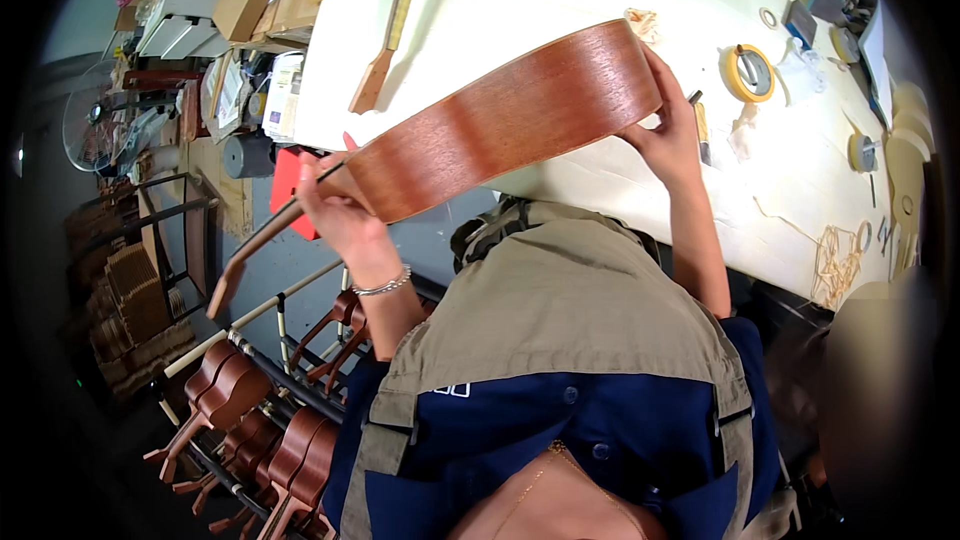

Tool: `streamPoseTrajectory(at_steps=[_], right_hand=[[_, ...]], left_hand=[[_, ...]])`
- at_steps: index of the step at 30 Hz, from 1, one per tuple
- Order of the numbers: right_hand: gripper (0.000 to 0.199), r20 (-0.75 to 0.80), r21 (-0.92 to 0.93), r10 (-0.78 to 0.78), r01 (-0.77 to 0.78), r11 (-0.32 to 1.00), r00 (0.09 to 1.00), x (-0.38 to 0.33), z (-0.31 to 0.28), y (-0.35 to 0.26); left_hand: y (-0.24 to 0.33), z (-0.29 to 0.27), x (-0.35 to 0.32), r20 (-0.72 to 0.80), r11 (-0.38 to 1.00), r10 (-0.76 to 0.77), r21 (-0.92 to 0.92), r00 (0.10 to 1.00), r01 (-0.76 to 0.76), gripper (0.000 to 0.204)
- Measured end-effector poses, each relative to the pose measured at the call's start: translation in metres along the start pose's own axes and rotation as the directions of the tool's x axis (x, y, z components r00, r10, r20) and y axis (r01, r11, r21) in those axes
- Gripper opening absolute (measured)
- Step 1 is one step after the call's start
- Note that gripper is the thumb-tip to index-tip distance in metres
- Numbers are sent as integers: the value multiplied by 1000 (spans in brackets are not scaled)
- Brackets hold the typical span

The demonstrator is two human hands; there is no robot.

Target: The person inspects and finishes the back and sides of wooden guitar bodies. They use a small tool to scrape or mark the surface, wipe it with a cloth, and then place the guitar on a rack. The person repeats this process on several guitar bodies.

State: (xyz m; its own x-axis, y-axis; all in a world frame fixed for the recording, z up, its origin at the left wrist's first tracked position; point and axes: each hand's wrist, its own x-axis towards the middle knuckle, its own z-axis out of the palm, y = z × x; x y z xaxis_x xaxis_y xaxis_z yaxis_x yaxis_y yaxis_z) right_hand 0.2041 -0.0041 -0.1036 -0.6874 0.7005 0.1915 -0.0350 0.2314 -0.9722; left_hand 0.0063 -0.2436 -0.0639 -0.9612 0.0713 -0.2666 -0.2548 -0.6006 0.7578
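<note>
An unstrung-looking reddish-brown ukulele (505,120) is held up on its edge over the near side of the white table, its curved side toward me. My left hand (345,220) grips it where the neck meets the body, and the neck points down to the left. Around the rounded tail end, my right hand (665,135) is closed, thumb below and fingers mostly hidden behind. The face and back of the body are seen only edge-on. Beyond it on the table lies another wooden neck with a headstock (372,80).
On the white table (480,0) at right are a yellow tape roll (749,73), a handled tool (702,130) and rubber bands (836,265). A rack of ukuleles (232,380) stands at lower left. Boxes (245,0) and a fan (95,112) are at far left. A person (880,380) is at right.
</note>
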Motion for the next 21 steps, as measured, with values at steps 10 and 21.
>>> streamPoseTrajectory(at_steps=[10,21], right_hand=[[81,-2,-21,43,-43,999,999,-17,2,27],[24,-450,-520,317,-533,667,835,-57,-56,114]], left_hand=[[6,5,-7,187,990,124,-96,975,-107,26],[18,72,6,680,877,208,188,703,-442,50]])
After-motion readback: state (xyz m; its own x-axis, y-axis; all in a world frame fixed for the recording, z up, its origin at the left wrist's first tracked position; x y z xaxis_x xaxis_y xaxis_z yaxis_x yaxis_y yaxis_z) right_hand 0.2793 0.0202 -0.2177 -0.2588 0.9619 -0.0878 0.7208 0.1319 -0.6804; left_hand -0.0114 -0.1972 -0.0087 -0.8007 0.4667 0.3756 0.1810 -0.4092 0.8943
